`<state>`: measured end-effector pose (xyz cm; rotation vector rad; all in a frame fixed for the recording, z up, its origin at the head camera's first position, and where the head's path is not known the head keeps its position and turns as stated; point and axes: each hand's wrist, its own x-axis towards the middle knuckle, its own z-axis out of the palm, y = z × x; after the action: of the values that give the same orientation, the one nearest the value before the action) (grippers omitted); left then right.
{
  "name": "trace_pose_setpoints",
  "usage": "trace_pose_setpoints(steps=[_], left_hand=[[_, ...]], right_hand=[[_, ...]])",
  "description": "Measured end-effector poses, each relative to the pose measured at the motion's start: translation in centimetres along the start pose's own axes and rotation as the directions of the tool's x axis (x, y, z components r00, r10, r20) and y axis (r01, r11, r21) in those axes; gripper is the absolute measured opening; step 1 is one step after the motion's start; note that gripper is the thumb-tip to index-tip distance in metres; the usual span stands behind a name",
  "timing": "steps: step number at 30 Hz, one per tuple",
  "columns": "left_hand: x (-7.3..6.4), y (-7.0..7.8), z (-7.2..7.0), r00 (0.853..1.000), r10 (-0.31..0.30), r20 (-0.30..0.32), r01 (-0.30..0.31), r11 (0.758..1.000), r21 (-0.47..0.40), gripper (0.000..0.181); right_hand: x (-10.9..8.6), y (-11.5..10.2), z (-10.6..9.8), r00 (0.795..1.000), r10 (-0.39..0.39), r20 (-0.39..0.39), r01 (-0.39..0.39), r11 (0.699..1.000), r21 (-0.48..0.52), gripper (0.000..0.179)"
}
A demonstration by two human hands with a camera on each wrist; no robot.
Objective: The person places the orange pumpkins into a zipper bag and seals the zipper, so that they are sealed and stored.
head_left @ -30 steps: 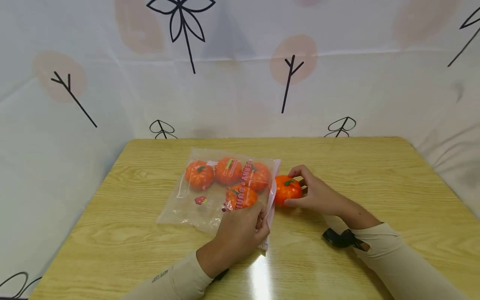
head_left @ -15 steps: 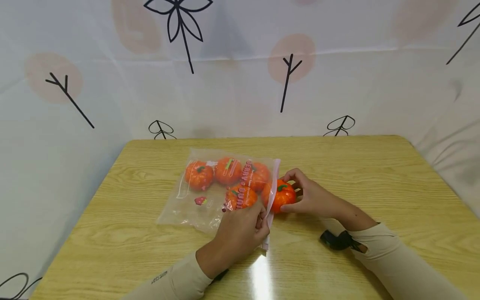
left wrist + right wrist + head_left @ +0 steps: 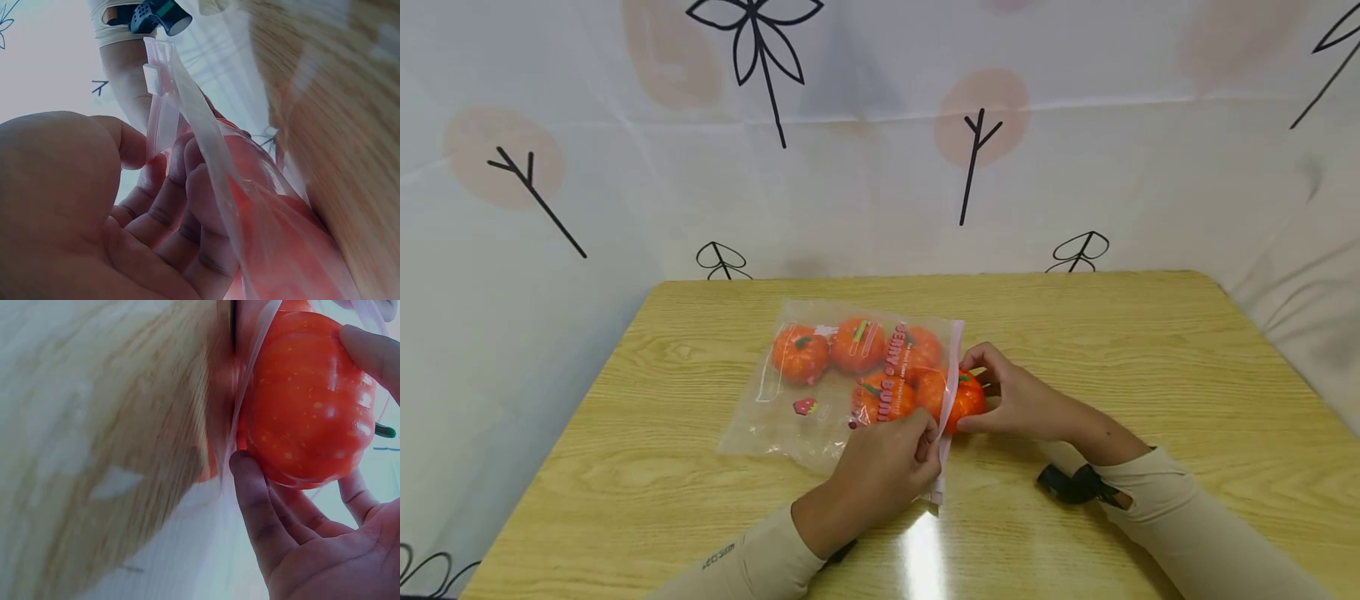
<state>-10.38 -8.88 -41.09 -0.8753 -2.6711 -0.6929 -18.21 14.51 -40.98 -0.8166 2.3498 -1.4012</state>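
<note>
A clear zip bag (image 3: 760, 421) with pink lettering lies flat on the table, its pink-edged mouth facing right. Inside it rest several small orange toy pumpkins (image 3: 800, 354) with green stems. My left hand (image 3: 883, 462) pinches the near part of the bag's mouth between thumb and fingers; a zip slider (image 3: 153, 80) shows beyond them in the left wrist view. With thumb and fingers around its right side, my right hand (image 3: 1018, 400) grips another toy pumpkin (image 3: 970, 406). That pumpkin is partly inside the mouth, its left part seen through the plastic.
The wood-grain table (image 3: 647, 500) extends around the bag on all sides. Behind it hangs a pale printed cloth (image 3: 865, 192). A dark wrist camera (image 3: 1071, 485) sits at my right wrist.
My right hand has moved left and slightly toward me, sliding the pumpkin from beside the bag's mouth to partly inside it. My left hand keeps its pinch on the bag's edge.
</note>
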Motion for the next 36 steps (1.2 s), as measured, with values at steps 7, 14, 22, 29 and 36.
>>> trace_pose_setpoints(steps=[7, 14, 22, 29, 36], left_hand=[[0.1, 0.1, 0.0, 1.000, -0.003, 0.009, 0.003, 1.000, -0.003, 0.009], [0.1, 0.0, 0.1, 1.000, 0.003, -0.001, -0.003, 1.000, 0.004, 0.011], [0.0, 0.0, 0.2, 0.999, 0.023, -0.033, -0.023, 1.000, 0.007, 0.010], [0.0, 0.0, 0.3, 0.999, 0.020, -0.038, -0.019, 1.000, 0.012, 0.009], [0.0, 0.1, 0.2, 0.999, 0.019, -0.045, -0.018, 1.000, 0.023, 0.009]], right_hand=[[0.0, 0.1, 0.3, 1.000, -0.017, 0.009, 0.017, 1.000, 0.010, 0.065], [0.1, -0.2, 0.6, 0.999, -0.006, 0.031, 0.005, 1.000, 0.029, 0.065], [0.0, -0.2, 1.0, 0.998, -0.005, 0.061, 0.001, 0.998, 0.056, 0.064], [0.1, -0.3, 1.4, 0.998, -0.009, 0.069, 0.002, 0.995, 0.102, 0.059], [0.1, -0.3, 1.3, 0.996, -0.002, 0.087, -0.009, 0.992, 0.128, 0.057]])
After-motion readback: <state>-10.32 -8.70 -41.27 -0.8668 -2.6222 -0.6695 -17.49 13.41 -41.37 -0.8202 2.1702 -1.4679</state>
